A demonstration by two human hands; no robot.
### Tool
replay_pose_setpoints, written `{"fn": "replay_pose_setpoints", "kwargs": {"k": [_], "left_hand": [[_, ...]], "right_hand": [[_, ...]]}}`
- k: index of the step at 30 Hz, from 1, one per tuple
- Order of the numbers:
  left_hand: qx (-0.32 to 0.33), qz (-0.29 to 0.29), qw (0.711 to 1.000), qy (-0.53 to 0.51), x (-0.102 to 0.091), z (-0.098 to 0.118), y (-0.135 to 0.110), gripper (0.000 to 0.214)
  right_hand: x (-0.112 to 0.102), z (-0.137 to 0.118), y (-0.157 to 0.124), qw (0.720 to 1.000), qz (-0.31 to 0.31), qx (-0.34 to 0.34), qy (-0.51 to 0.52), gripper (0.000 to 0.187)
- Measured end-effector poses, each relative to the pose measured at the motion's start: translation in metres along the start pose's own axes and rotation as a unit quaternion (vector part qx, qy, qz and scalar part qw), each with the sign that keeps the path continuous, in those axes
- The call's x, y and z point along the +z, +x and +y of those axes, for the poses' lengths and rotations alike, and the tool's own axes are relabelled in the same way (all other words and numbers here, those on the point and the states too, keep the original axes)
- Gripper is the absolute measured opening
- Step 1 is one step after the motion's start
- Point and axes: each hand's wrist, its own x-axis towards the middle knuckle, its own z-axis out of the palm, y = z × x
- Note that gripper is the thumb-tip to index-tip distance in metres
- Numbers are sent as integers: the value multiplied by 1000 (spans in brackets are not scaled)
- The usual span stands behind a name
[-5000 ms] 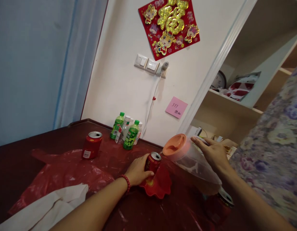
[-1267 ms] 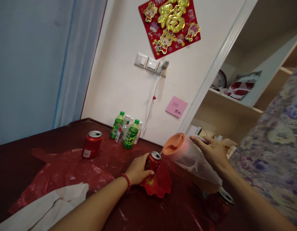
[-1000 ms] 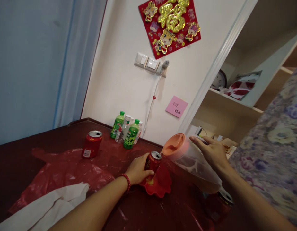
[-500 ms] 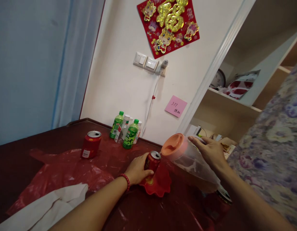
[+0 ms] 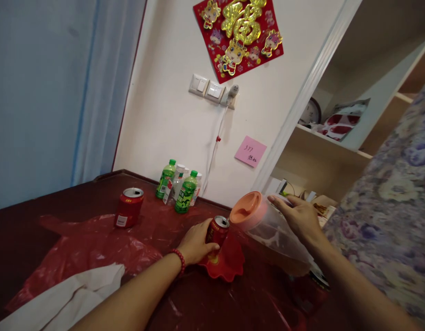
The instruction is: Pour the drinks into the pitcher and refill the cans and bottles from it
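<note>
My left hand (image 5: 198,241) is wrapped round a red drink can (image 5: 217,233), which stands on or in a red scalloped dish (image 5: 229,264). The can's top is open. In my right hand (image 5: 298,214) is the handle of a clear plastic pitcher (image 5: 277,243) with an orange lid (image 5: 246,209). The pitcher is tipped to the left, its lid close beside the can's top. Brownish liquid shows low in the pitcher. Whether any liquid is flowing into the can I cannot tell.
Another red can (image 5: 129,209) stands left on red plastic film (image 5: 98,250), near a white cloth (image 5: 67,296). A dark red can (image 5: 310,292) is partly hidden below the pitcher. Several bottles (image 5: 186,193) stand by the wall. A floral curtain (image 5: 388,220) hangs at right.
Both hands keep the same hold on the can and the tilted pitcher. The whole view has shifted very slightly; otherwise little differs.
</note>
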Motion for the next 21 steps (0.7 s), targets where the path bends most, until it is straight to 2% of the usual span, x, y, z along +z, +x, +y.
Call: {"fn": "replay_pose_setpoints", "kwargs": {"k": [14,21], "left_hand": [[-2,-2,1000,5,0,1,0,63],[-6,-1,1000,2,-1,1,0,62]], "right_hand": [[4,1,-3,1000,12,-11,-5,66],[9,11,-12,999,1,19,33,62]]}}
